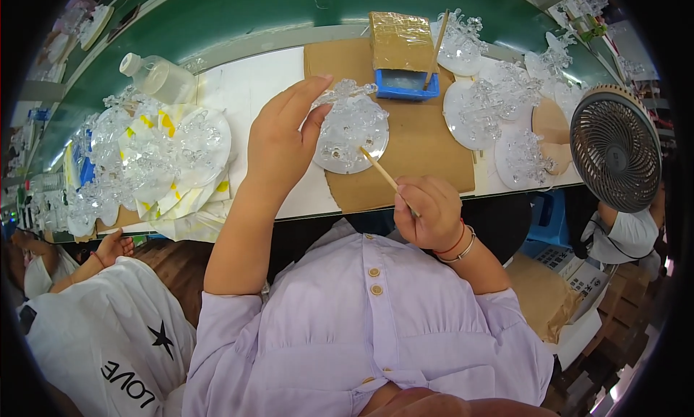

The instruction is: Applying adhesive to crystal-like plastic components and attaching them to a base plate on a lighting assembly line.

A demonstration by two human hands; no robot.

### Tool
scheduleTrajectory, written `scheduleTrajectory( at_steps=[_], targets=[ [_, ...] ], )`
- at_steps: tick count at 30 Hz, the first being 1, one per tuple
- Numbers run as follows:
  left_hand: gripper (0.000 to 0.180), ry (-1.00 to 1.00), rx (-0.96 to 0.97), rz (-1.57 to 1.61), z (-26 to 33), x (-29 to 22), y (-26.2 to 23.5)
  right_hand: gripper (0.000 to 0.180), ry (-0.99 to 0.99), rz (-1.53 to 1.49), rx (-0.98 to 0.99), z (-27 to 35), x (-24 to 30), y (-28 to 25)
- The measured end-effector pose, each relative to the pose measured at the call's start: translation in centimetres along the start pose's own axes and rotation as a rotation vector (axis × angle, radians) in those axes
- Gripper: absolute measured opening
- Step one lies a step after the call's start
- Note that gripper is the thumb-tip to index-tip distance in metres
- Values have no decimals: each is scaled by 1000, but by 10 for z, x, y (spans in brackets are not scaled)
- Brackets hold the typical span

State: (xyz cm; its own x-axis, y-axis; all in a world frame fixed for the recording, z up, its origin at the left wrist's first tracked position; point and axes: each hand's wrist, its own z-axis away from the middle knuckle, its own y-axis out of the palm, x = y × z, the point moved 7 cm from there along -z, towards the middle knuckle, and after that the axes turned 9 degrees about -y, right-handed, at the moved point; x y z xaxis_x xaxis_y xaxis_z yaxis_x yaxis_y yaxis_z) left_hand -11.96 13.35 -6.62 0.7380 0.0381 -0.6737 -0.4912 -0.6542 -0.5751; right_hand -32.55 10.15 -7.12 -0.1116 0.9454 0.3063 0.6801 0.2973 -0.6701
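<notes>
Fingers [416, 193] of the right hand [432, 211] pinch a stick [385, 176], likely for control, over the white disc [337, 141]; left hand [280, 136] half-curls beside it, hold unclear.

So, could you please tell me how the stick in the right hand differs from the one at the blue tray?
The held stick slants from the right hand, its tip at the clear disc; the tray stick stands steeply at the blue tray, with no hand on it. The held stick looks pale; the tray stick looks browner. Both are thin and straight.
</notes>
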Motion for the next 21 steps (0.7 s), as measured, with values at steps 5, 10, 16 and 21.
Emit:
scheduleTrajectory(
  at_steps=[5, 10, 16, 21],
  targets=[
    [26, -35, 10, -42, 0, 6, 9, 24, 0, -7, -18, -9, -3, 2],
    [18, -40, -25, -23, -1, 11, 8, 24, 13, -12, 19, -18, -5, 3],
    [16, -9, -10, -39, -2, 13, 7, 22, 28, -69, 60, -27, -11, 4],
    [18, 26, -4, -53, -5, 14, 7, 18, 102, -120, 23, -31, -24, -1]
  ],
)
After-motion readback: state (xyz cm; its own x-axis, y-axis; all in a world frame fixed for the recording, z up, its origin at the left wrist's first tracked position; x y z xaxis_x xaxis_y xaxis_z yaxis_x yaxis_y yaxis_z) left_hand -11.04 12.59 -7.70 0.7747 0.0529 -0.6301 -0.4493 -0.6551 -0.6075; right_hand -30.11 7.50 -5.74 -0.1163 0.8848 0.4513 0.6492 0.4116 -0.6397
